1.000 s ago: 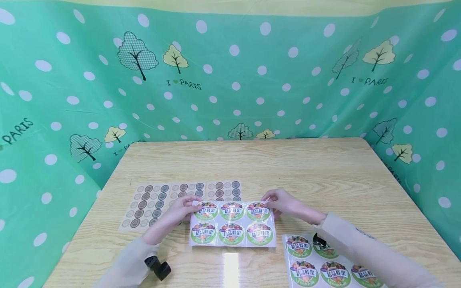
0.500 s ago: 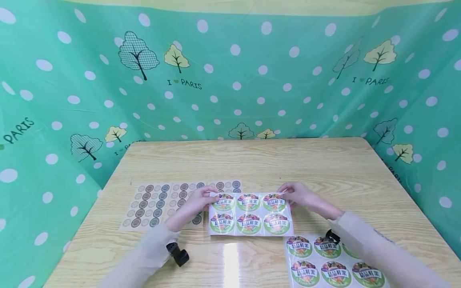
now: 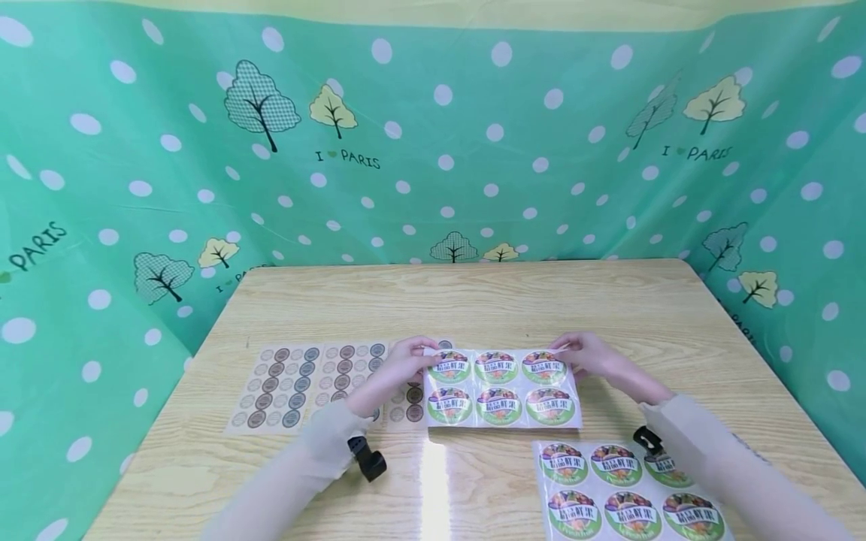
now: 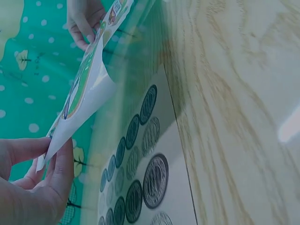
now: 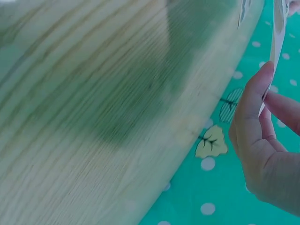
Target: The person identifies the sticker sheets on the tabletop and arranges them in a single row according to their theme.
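A white sticker sheet (image 3: pixel 499 383) with rows of round fruit labels is held up off the table between both hands. My left hand (image 3: pixel 404 364) pinches its upper left corner between thumb and fingers. At the upper right corner, my right hand (image 3: pixel 590 356) pinches it the same way. In the left wrist view the sheet (image 4: pixel 86 93) is seen edge-on, its lower edge curling, with the left hand (image 4: pixel 40 176) gripping near it. The right wrist view shows the right hand (image 5: pixel 269 140) with thumb and fingers on the sheet's edge (image 5: pixel 276 51).
Sheets of small round brown and grey stickers (image 3: pixel 298 387) lie side by side at the left of the wooden table (image 3: pixel 473 300), one partly behind the held sheet. A second fruit-label sheet (image 3: pixel 625 492) lies front right, partly under the right sleeve. A green curtain (image 3: pixel 433 135) hangs behind.
Both hands have carried the fruit-label sheet to the right and slightly farther back, away from the small-sticker sheets. The sheets on the table have stayed in place.
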Available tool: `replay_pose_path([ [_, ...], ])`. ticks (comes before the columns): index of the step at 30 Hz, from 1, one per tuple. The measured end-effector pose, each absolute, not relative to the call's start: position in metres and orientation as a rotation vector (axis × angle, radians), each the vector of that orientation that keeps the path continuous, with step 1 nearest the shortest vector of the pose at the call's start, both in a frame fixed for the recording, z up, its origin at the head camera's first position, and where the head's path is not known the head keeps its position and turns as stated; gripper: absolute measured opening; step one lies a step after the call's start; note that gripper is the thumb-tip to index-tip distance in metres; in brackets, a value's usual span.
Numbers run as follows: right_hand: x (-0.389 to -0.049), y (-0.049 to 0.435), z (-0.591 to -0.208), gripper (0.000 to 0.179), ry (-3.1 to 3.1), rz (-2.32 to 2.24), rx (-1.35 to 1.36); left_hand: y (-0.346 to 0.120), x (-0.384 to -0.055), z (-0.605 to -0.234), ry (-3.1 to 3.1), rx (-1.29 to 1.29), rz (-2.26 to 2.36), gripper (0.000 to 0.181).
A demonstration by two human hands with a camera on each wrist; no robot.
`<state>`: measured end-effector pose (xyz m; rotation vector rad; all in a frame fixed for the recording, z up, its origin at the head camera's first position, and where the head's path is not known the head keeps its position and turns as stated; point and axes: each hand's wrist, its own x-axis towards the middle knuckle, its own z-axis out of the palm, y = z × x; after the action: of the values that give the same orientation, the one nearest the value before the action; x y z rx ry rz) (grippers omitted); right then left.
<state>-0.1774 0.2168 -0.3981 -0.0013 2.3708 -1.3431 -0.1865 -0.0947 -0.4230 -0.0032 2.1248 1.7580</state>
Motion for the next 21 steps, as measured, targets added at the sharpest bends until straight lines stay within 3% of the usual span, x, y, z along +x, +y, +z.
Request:
replay_pose_path([
  [21,-0.185,0.252,-0.395,0.032,2.384,-1.299,0.061,-0.049,-0.200,-0.427,2.078,-0.002,1.779,0.028],
])
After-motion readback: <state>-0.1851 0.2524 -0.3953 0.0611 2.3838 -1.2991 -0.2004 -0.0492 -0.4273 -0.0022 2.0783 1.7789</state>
